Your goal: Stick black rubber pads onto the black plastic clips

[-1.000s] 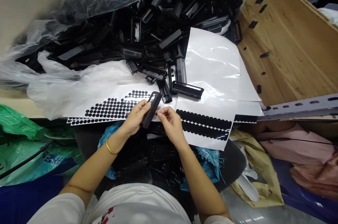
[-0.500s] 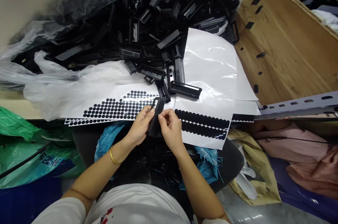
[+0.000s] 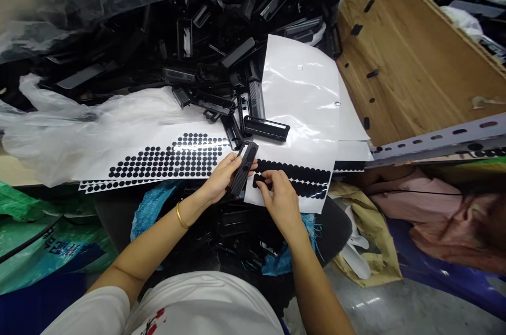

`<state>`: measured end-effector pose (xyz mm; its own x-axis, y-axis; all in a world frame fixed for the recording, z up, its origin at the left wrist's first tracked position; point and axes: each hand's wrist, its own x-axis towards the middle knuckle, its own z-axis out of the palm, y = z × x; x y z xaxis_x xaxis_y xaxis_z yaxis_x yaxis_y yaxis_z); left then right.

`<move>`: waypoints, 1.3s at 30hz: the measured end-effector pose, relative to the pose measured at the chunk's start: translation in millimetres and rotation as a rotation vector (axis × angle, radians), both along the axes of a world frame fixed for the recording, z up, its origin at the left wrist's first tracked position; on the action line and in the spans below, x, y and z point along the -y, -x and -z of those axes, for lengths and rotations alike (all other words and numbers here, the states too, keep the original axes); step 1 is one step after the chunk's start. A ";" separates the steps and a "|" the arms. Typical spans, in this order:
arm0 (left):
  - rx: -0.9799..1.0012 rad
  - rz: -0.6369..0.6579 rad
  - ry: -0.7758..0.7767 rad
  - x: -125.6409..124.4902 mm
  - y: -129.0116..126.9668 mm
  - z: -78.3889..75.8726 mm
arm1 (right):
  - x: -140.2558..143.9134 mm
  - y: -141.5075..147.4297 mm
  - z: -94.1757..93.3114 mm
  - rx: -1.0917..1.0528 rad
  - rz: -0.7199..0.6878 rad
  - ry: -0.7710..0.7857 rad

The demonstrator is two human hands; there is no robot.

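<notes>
My left hand (image 3: 221, 179) grips a long black ribbed plastic part (image 3: 243, 168), held tilted with its far end toward the sticker sheets. My right hand (image 3: 279, 195) rests on the right white sheet (image 3: 300, 114), fingertips pinched at its rows of black round stickers (image 3: 300, 179); whether a sticker is between them is hidden. A second sheet of black dot stickers (image 3: 169, 158) lies to the left of the part.
A big pile of black plastic parts (image 3: 221, 29) in clear plastic wrap fills the far side. A wooden board (image 3: 411, 56) and a grey slotted metal rail (image 3: 435, 140) are at right. More black parts (image 3: 237, 235) lie on blue cloth in my lap. Green bags sit at left.
My right hand left the black part and moved right and down onto the right sticker sheet. My left hand kept hold of the part, shifting slightly right.
</notes>
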<state>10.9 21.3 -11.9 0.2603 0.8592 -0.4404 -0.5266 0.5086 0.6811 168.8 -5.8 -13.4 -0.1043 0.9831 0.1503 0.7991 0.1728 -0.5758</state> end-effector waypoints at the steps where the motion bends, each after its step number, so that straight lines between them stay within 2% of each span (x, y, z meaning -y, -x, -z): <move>1: -0.002 -0.005 -0.001 -3.3 -3.5 1.7 | 0.9 -0.8 3.1 0.044 -0.005 0.006; 4: -0.025 -0.039 -0.029 -11.1 -10.3 7.3 | -0.6 3.7 13.2 0.120 0.015 0.005; 7: -0.058 -0.026 -0.049 -15.6 -11.3 11.2 | -5.6 5.8 13.0 0.025 0.039 0.051; 12: -0.055 0.023 -0.064 -15.4 -6.0 12.2 | -10.4 0.4 -9.7 -0.494 -0.024 0.299; 15: -0.019 0.101 -0.067 -8.4 0.8 9.8 | -12.8 4.6 -17.1 -0.815 0.078 0.368; 18: 0.031 0.172 -0.071 1.6 8.7 5.9 | -16.8 13.2 -16.6 -0.983 0.144 0.420; 24: 0.056 0.206 -0.040 14.3 19.1 -0.6 | -20.8 23.8 -16.7 -1.008 0.157 0.420; 39: 0.018 0.201 -0.045 19.4 21.4 -4.6 | -19.8 29.5 -15.1 -0.886 0.164 0.360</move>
<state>-10.4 2.0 -7.3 0.4365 0.8079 -0.3959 -0.4300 0.5738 0.6970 139.2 14.0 1.7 0.0447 0.9778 -0.2046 0.0481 -0.2066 -0.9772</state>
